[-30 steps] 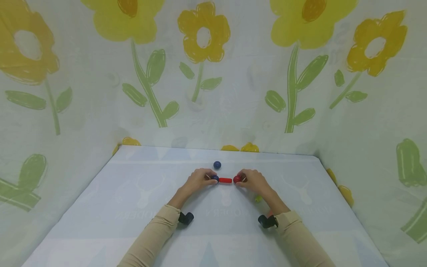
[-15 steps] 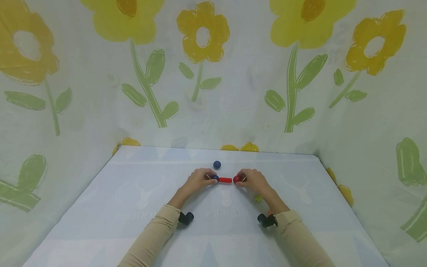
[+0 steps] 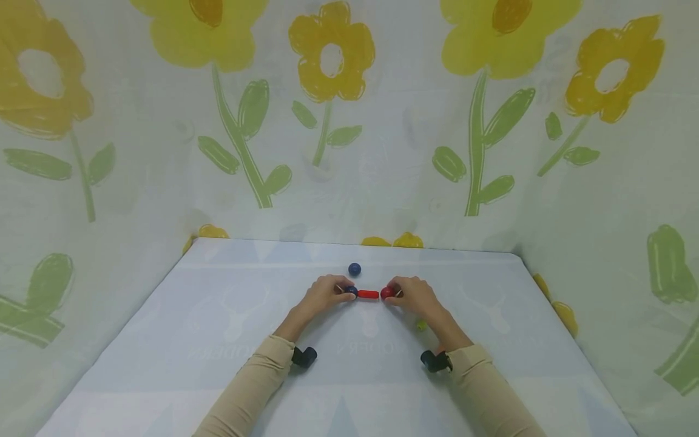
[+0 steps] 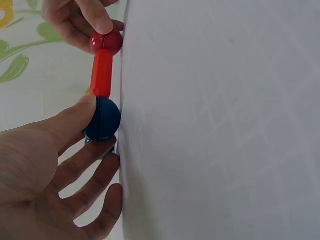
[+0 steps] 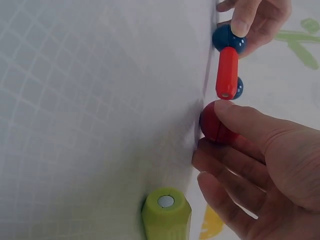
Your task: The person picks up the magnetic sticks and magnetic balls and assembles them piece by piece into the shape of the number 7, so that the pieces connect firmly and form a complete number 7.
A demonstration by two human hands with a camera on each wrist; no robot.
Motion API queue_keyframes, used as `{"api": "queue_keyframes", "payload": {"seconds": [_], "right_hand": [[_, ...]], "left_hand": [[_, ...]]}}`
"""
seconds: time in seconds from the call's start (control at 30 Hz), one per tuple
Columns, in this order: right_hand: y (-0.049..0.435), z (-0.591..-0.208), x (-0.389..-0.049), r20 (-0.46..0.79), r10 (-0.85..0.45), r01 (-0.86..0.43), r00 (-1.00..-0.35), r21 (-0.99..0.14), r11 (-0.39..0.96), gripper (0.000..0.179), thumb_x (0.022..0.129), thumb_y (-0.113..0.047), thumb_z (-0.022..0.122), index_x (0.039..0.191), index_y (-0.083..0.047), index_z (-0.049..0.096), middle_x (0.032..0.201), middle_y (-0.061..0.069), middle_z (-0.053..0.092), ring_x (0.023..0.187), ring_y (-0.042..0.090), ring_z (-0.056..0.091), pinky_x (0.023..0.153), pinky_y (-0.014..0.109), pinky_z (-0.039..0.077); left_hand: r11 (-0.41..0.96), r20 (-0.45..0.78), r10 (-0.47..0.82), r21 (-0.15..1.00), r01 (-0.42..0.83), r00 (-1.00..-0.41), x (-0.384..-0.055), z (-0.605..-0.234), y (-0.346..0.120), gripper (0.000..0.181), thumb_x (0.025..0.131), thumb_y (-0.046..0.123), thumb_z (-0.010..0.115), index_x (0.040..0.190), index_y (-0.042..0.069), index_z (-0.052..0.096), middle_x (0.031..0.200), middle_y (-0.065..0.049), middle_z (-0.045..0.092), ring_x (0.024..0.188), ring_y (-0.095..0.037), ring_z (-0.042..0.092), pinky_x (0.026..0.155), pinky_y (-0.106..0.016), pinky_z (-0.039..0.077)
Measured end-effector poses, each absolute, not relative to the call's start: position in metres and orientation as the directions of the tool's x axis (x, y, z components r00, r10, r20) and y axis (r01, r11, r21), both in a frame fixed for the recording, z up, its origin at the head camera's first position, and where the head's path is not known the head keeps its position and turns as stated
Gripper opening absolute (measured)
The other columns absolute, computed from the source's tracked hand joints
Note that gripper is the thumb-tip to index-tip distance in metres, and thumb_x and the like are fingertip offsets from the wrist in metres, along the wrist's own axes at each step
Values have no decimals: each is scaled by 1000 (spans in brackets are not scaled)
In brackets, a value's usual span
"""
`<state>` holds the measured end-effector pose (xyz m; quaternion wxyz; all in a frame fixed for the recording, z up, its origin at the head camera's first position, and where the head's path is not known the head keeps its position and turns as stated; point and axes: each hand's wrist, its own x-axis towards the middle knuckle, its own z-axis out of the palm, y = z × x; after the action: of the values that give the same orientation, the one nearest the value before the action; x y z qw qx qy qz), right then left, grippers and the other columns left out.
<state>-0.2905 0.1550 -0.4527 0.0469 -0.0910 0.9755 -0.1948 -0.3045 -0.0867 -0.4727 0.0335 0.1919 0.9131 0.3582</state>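
Thumb and fingers of my left hand (image 3: 321, 295) pinch a blue ball (image 4: 103, 119). From that ball a red magnetic rod (image 3: 368, 294) points right, touching it at one end. My right hand (image 3: 417, 296) pinches a red ball (image 5: 218, 123) between thumb and fingers. In the right wrist view the rod's free end shows a small metal tip, facing the red ball with a narrow gap. The left wrist view has rod and red ball overlapping, so the gap is hidden there. Just beyond the left fingers, a second blue ball (image 3: 354, 269) lies on the table.
A yellow-green rod (image 5: 166, 216) with a metal end lies near the right forearm. Something orange (image 3: 440, 348) is partly hidden behind the right wrist camera (image 3: 434, 361). The white-covered table (image 3: 229, 364) meets flower-patterned cloth walls (image 3: 382, 152) at the back and sides.
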Motion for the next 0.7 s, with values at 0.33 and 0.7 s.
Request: {"api": "queue_keyframes", "payload": {"seconds": [0.33, 0.7], "right_hand": [[154, -453, -289, -84, -188, -144, -979, -373, 917, 36, 84, -29, 78, 115, -14, 69, 97, 1, 72, 86, 15, 61, 84, 33, 55], [151, -451, -290, -95, -177, -132, -980, -362, 923, 36, 85, -29, 77, 116, -14, 68, 99, 3, 72, 89, 16, 61, 86, 34, 55]], "left_hand": [[665, 83, 377, 669, 332, -922, -303, -472, -87, 30, 85, 27, 76, 113, 15, 72, 104, -2, 73, 86, -12, 63, 82, -30, 54], [671, 81, 371, 665, 328, -925, -306, -474, -87, 30, 86, 28, 76, 113, 16, 72, 103, -2, 73, 85, -12, 62, 81, -30, 53]]}}
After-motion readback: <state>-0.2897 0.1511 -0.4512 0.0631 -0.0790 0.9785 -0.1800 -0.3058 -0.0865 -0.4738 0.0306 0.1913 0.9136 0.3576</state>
